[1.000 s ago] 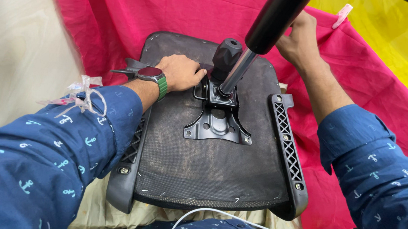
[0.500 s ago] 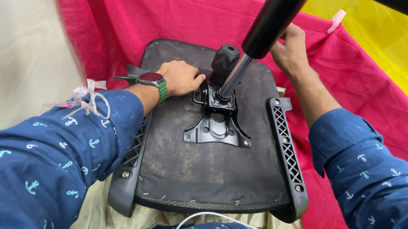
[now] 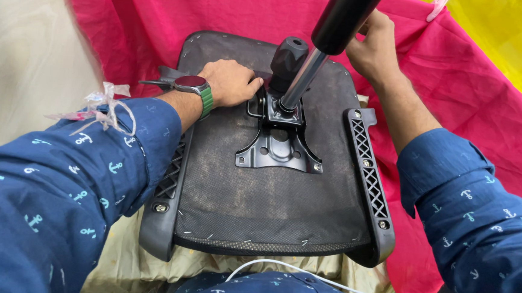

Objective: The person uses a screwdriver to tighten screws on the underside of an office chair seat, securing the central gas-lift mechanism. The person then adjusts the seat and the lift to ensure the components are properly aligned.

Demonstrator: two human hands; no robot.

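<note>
An upturned office chair seat [image 3: 269, 207] lies in front of me, its dark fabric underside facing up. A black metal mounting plate [image 3: 279, 149] is bolted at its middle, with a gas lift cylinder [image 3: 334, 30] rising from it toward the camera. My left hand [image 3: 232, 81], with a green-strapped watch on the wrist, rests flat on the seat beside the plate and a black knob [image 3: 288, 59]. My right hand [image 3: 373, 48] is closed around the black upper part of the cylinder. Black plastic armrest brackets [image 3: 368, 171] run along both sides of the seat.
A pink cloth [image 3: 469, 99] lies under and behind the seat, with yellow cloth [image 3: 509, 41] at the far right. A pale beige surface [image 3: 25, 59] is at the left. A white cable [image 3: 349, 287] runs across my lap near the bottom edge.
The view has shifted slightly; the cylinder leans a little more upright. Both hands stay in about the same places.
</note>
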